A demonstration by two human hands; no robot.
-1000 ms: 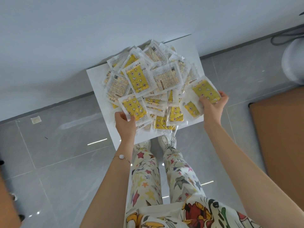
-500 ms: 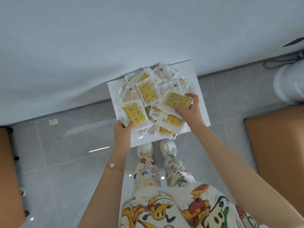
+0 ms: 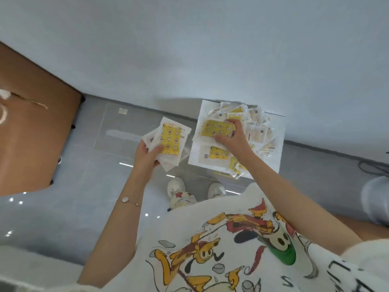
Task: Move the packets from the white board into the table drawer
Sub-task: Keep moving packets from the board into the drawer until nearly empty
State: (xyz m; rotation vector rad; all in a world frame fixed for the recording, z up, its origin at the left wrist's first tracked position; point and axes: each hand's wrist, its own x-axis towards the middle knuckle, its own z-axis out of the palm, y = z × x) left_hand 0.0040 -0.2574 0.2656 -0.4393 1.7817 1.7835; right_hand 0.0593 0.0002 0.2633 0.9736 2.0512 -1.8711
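Crinkled clear-plastic packets (image 3: 170, 142), glossy over yellow printed inserts, lie heaped on a matt white board (image 3: 205, 110) at 1 o'clock. Polished grey floor tiles (image 3: 88, 203) mirror bright streaks of light. At 9 o'clock, a smooth brown wood-look worktop (image 3: 35, 127) has a soft sheen. The wall (image 3: 189, 49) is matt; the printed shirt (image 3: 231, 249) at 6 o'clock is soft cloth, and the bracelet (image 3: 128, 200) is fine metal chain.
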